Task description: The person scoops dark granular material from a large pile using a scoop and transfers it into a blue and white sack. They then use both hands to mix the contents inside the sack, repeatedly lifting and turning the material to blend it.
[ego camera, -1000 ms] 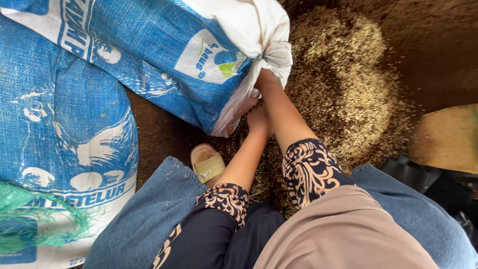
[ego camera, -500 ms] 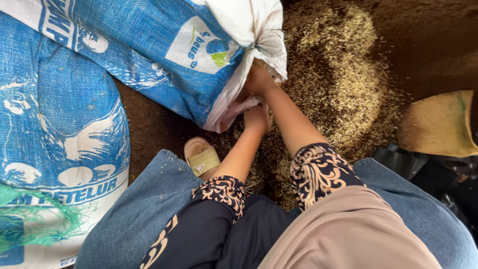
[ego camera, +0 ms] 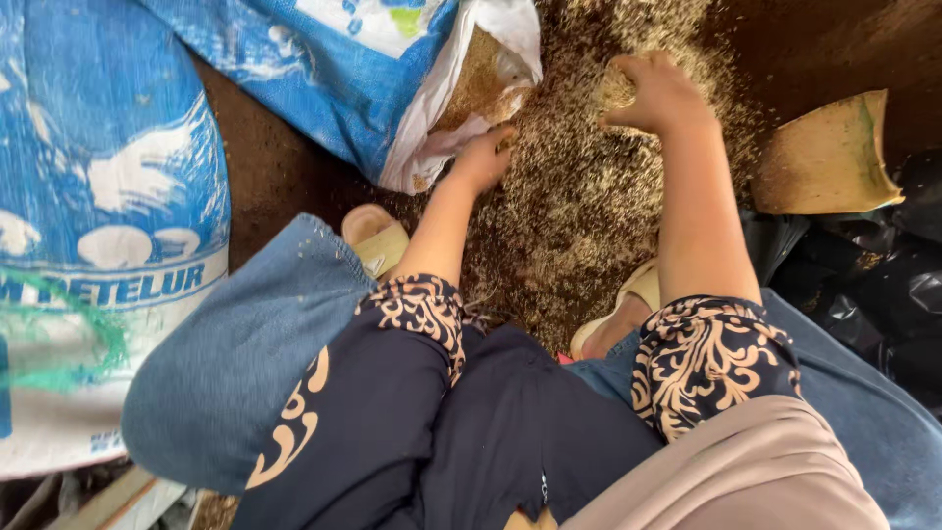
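Grain everywhere in front of me: a loose heap of husky, straw-coloured grain (ego camera: 579,196) spread over the dark earth floor (ego camera: 275,177), running from between my feet out to the far side. My right hand (ego camera: 659,93) is at the far edge of the pile, fingers curled down and cupped over a clump of it, so I'd call that a scooping hold on a handful. My left hand (ego camera: 483,157) sits at the mouth of the blue woven sack (ego camera: 363,79), fingertips touching the white inner liner (ego camera: 491,49) where more grain shows inside; whether those fingers pinch the liner I can't tell.

This stuff looks light, dry and free-running. I judge it will trickle out between spread fingers, so a deep cupped palm suits it better than a pinch. The sack mouth looks limp and floppy; the rolled liner edge seems the place to grip. A tan curved scoop-like piece (ego camera: 829,157) lies to the right, untouched.
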